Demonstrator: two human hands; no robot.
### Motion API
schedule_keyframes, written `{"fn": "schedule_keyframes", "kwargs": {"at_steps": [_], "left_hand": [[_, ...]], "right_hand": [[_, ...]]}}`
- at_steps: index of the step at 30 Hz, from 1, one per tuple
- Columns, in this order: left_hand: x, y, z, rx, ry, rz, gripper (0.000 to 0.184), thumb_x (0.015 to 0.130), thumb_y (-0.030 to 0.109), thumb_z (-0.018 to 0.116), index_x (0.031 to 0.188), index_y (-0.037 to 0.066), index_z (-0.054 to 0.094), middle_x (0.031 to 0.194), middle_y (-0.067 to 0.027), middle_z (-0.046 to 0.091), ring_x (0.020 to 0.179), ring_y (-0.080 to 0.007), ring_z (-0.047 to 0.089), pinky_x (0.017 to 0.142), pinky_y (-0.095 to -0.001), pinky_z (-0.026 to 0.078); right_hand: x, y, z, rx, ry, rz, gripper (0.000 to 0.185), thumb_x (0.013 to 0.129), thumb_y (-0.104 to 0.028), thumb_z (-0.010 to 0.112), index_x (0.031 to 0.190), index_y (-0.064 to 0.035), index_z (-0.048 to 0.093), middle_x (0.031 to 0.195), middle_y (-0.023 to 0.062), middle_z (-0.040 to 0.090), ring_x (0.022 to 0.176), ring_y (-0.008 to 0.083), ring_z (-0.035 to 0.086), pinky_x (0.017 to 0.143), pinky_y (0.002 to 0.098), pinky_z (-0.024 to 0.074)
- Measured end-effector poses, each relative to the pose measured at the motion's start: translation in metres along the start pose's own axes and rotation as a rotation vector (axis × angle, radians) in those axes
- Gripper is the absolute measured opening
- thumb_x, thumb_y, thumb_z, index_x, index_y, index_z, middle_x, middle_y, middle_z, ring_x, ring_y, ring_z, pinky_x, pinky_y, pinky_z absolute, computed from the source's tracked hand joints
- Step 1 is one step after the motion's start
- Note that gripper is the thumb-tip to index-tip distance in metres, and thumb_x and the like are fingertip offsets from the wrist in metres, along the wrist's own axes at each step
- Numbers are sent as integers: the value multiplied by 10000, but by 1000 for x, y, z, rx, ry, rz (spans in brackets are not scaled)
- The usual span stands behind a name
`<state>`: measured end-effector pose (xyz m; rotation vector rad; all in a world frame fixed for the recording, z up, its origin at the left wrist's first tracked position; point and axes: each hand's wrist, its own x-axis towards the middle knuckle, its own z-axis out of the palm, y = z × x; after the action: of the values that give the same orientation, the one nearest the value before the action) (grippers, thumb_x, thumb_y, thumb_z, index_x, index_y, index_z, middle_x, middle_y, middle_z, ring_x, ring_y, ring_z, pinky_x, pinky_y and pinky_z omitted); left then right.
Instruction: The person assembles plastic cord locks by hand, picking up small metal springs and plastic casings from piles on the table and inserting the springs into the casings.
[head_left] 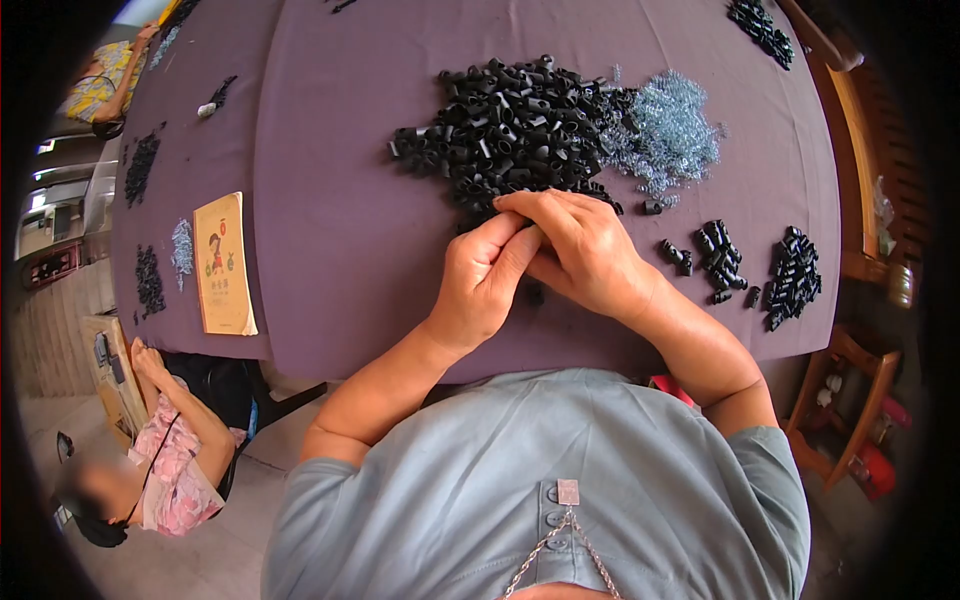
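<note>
My left hand (pixel 480 275) and my right hand (pixel 585 245) meet at the near edge of a big heap of black plastic tube pieces (pixel 520 125). The fingers of both hands are pinched together, fingertips touching; whatever lies between them is hidden. Against the heap's right side lies a pile of thin silvery coil springs (pixel 670 130). A single black piece (pixel 652 207) rests just beyond my right hand. Farther right are a small group of black pieces (pixel 720 258) and a denser cluster of black pieces (pixel 795 280).
A purple cloth (pixel 340 200) covers the table. At left lie a yellow booklet (pixel 225 265), more springs (pixel 181 250) and small black piles (pixel 148 280). One person (pixel 180 440) sits at lower left, another (pixel 105 85) at upper left. A wooden rack (pixel 845 400) stands at right.
</note>
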<state>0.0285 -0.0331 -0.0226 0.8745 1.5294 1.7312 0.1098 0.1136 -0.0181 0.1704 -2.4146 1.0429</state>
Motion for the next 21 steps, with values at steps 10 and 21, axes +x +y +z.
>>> {"fn": "schedule_keyframes", "kwargs": {"at_steps": [10, 21], "left_hand": [[3, 7, 2, -171, 47, -80, 228, 1043, 118, 504, 1112, -48, 644, 946, -36, 675, 877, -79, 603, 790, -229, 499], [3, 5, -1, -89, -28, -82, 257, 1047, 141, 523, 1193, -50, 614, 986, -31, 660, 911, -68, 572, 803, -233, 494]], "right_hand": [[5, -6, -4, -22, 9, 35, 552, 660, -47, 791, 1173, 19, 597, 961, 143, 677, 844, 310, 673, 730, 389, 559], [6, -3, -10, -51, -3, 23, 569, 659, -38, 779, 1189, 33, 582, 947, 140, 675, 824, 307, 669, 723, 392, 554]]}}
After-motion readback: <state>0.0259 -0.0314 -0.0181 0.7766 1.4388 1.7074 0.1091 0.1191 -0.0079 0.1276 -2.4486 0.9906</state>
